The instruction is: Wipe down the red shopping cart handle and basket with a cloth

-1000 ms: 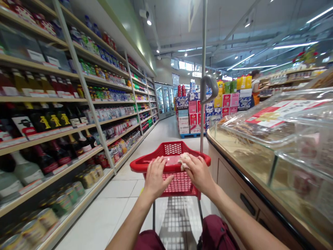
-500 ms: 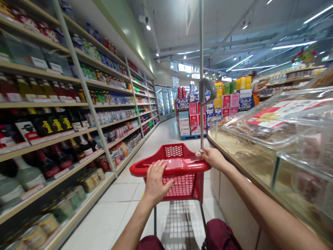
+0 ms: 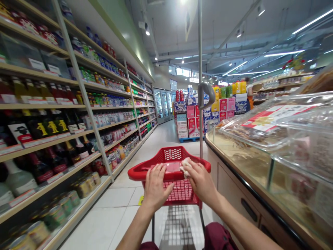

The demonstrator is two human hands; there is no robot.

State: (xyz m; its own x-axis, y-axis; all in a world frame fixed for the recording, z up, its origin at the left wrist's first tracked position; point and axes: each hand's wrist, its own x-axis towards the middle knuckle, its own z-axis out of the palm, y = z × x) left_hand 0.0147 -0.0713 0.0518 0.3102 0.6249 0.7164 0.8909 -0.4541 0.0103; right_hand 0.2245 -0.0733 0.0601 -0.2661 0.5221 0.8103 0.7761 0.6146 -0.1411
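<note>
A crumpled white cloth (image 3: 186, 166) is being held in the right hand (image 3: 201, 175), pinched between bent fingers and being pressed to the near edge of the red cart (image 3: 137, 173), toward its right corner. The left hand (image 3: 155, 187) is being rested on the same edge, left of its middle; its fingers are being laid nearly flat over the rim, with the thumb being held wide apart. Between the two hands, a reddish panel (image 3: 173, 167) is being carried along the near edge.

Just beyond the cart's right corner, a grey pole (image 3: 200, 62) is being seen upright, its foot being hidden by the rim. To the right, clear plastic packs (image 3: 273, 114) are being carried on a desk (image 3: 229, 180) whose left edge is being lined with dark trim. To the left, bottles and cans are being held on tall shelves (image 3: 91, 114). Ahead, stacked boxes (image 3: 191, 123) are being supported by a blue pallet (image 3: 191, 140).
</note>
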